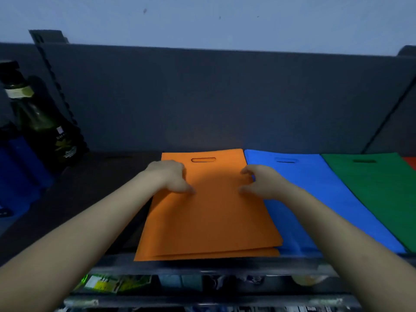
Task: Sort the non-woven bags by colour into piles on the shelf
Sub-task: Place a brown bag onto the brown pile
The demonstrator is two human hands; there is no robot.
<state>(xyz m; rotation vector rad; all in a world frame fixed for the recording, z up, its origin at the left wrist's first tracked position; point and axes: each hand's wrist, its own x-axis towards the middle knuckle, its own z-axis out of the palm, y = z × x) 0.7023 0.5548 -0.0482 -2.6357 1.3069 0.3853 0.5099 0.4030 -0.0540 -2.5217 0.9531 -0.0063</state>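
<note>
As left hand [167,176], right hand [262,182] rest on orange pile [209,219], fingers [247,170] apart: dark shelf [99,179], grey backboard [202,97]

Non-woven bags are being laid out by colour in flat piles along a dark shelf [101,176].

An orange pile [209,217] is being shown lying flat near the middle of the shelf, with its oval handle slot at the far end. Its near corners are being fanned slightly apart at the shelf's front edge, so that several layers are being revealed. A blue pile [315,188] is being shown just beside it on the right, its near left edge being overlapped by the orange bags. A green pile [371,188] is lying edge to edge with the blue one. A sliver of a red bag [410,162] is being cut off at the far right.
</note>
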